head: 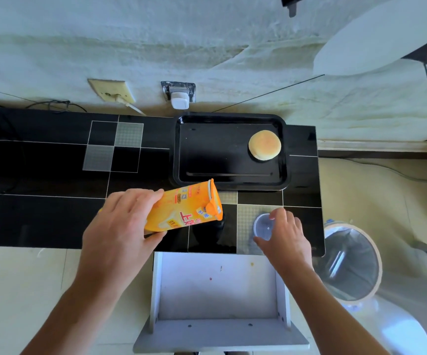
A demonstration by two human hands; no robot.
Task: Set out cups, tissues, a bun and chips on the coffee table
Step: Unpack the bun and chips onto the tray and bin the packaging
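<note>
Chips: orange chip bag (184, 210) tilted above the coffee table's (40, 213) near edge.
Left hand (120, 221): wrapped around the bag's lower end.
Cup: clear plastic cup (263, 226) near the near right corner.
Right hand (284, 234): fingertips pinching the cup.
Bun (264, 145): right end of the black tray (232, 184), far edge.
Drawer: white drawer (217, 290) open below the near edge.

On the black tiled desk (53, 213), a round pale bun (264, 145) lies in the black rectangular tray's (181, 149) right end; a clear plastic cup (263, 227) stands nearer, before it.
</note>
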